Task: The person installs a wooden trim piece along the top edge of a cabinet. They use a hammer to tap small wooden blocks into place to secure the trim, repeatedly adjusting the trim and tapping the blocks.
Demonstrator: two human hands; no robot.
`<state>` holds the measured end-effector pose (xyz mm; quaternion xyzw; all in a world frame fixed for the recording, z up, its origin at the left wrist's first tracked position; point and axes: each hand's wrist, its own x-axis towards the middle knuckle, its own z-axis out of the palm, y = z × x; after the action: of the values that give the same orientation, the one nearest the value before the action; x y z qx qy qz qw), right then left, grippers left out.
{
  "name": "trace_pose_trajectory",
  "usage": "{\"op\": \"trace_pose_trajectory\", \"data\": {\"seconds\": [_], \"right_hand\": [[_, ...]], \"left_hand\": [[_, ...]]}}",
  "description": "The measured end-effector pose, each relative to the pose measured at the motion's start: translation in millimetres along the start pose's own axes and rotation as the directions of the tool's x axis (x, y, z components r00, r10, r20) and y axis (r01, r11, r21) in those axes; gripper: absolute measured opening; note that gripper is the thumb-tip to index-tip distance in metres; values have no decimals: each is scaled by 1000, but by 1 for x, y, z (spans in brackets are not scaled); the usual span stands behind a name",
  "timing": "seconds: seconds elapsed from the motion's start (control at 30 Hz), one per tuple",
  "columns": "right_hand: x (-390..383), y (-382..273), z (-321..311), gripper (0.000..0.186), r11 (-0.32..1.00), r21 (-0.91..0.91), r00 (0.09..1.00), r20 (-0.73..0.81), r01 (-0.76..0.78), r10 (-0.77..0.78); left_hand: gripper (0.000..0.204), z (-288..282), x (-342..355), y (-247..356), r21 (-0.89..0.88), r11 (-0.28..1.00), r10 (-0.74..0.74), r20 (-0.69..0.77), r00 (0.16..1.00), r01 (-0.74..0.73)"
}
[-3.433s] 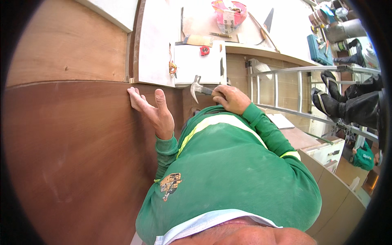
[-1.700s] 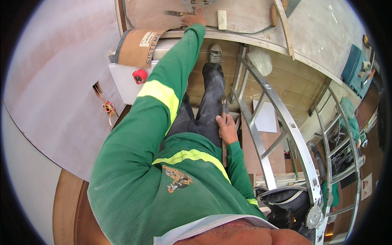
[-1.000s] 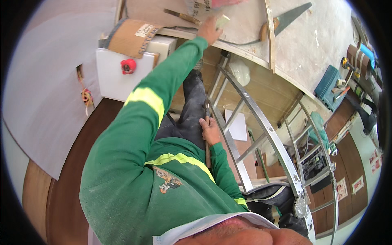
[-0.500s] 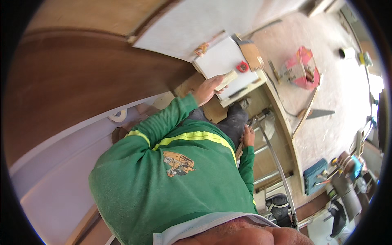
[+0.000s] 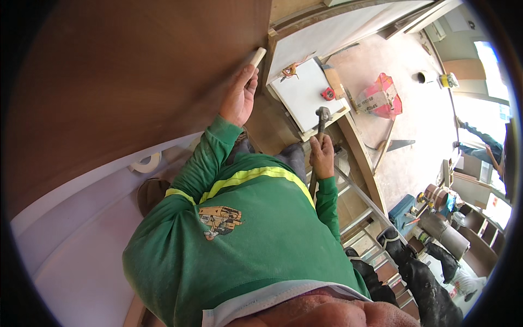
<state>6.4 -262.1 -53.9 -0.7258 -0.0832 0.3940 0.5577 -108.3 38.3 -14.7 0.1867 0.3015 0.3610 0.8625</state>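
Raised at the edge of the brown wood panel (image 5: pixel 163 71), my left hand (image 5: pixel 238 101) grips a small pale wood block (image 5: pixel 258 57) between thumb and fingers. The block's end sticks up beyond the fingertips, close to the panel; whether it touches cannot be told. My right hand (image 5: pixel 322 156) is wrapped round a hammer (image 5: pixel 323 113), its metal head up and its handle running down in front of my green shirt. Just beyond the hammer lies a white board (image 5: pixel 308 90) bearing a red tape measure (image 5: pixel 328 94).
A metal ladder (image 5: pixel 357 218) stands at my right, with another person's dark-clad legs (image 5: pixel 427 280) near its lower part. Farther off are a pink-and-white sack (image 5: pixel 381 98), a handsaw (image 5: pixel 400 144), and a blue toolbox (image 5: pixel 402 211). A tape roll (image 5: pixel 146 162) sits at left.
My left hand has lifted the wood block up and left to the brown panel. My right hand has come up from beside the ladder, now with the hammer plainly in view.
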Motion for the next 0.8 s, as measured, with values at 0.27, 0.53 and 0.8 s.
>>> {"op": "trace_pose_trajectory", "data": {"seconds": [0.27,0.53,0.8], "right_hand": [[-12,-31,23,29,982,-149,987,126,119,-100],[-11,-66,14,30,908,-315,959,138,278,-246],[-26,-141,-7,39,801,-393,874,376,452,-309]], "left_hand": [[17,47,-7,11,-139,982,128,-16,992,-129],[42,73,3,-7,-302,918,227,-130,965,-257],[37,88,1,-18,-213,890,377,-156,913,-403]]}}
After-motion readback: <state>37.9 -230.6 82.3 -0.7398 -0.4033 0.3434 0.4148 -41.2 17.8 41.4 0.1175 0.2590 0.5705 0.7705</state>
